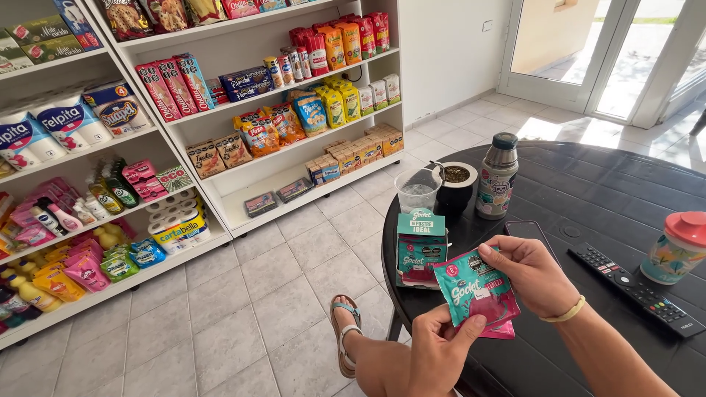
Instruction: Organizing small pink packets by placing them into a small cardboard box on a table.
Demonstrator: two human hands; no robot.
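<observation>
- In front of you is a round black table (588,191) with a dark, grooved top.
- On its near-left edge stands a teal cardboard box (421,246), upright.
- Behind the box sits a clear plastic cup (418,190), just beside a dark round gourd cup with a metal straw (456,185).
- Next to that stands a steel flask with a patterned sleeve (497,176).
- A black phone (526,231) lies flat near the middle.
- A black remote control (636,288) lies to its right.
- At the right edge stands a tumbler with a red lid (678,246).
- To your left, white shelves (243,103) hold packaged groceries above a pale tiled floor (250,301).
</observation>
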